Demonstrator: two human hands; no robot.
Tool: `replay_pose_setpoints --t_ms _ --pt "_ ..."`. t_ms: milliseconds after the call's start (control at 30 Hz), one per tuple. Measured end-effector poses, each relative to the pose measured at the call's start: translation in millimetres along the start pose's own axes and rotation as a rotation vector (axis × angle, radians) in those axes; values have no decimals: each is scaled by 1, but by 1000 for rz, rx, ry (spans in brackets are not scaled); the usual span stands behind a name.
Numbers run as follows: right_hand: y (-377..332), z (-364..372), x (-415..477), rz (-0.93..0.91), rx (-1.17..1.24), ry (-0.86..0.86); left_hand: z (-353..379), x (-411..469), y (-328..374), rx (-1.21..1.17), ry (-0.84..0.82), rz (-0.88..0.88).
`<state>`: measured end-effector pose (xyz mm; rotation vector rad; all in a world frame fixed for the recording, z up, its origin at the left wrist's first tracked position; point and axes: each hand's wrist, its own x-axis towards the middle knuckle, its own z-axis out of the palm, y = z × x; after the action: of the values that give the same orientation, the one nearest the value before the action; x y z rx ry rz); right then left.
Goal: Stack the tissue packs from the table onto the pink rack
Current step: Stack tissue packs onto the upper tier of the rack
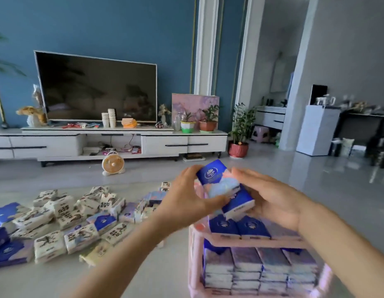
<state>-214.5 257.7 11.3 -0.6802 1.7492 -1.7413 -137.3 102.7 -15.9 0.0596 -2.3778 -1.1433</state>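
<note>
My left hand [184,196] grips a blue and pale tissue pack [216,179] above the pink rack [193,252]. My right hand [270,198] cups a second blue pack [240,206] just beneath it, fingers straight along its side. The rack's upper shelf carries a row of blue packs [238,227]. Its lower shelf is filled with stacked packs [259,269]. Many loose packs [79,220], white printed ones and blue ones, lie spread over the table [161,276] to the left.
Beyond the table stand a white TV cabinet [113,143] with a large TV [98,89], a small fan [112,164] on the floor and a potted plant [239,134]. Open grey floor stretches to the right.
</note>
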Motion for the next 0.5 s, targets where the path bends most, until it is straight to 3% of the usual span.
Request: replay_pose_setpoints --t_ms 100,167,300,400,500 --pt "15 -26 22 85 166 156 21 47 -4 -23 -185 -131" --pt "28 -38 44 98 140 284 34 65 -16 4 -236 -179" --pt "31 -53 75 -122 -533 590 42 74 -29 231 -262 -153" --pt "37 -55 83 -208 -808 530 38 71 -29 533 -296 -78" --pt "56 -55 87 -236 -1025 520 30 69 -32 513 -407 -156"
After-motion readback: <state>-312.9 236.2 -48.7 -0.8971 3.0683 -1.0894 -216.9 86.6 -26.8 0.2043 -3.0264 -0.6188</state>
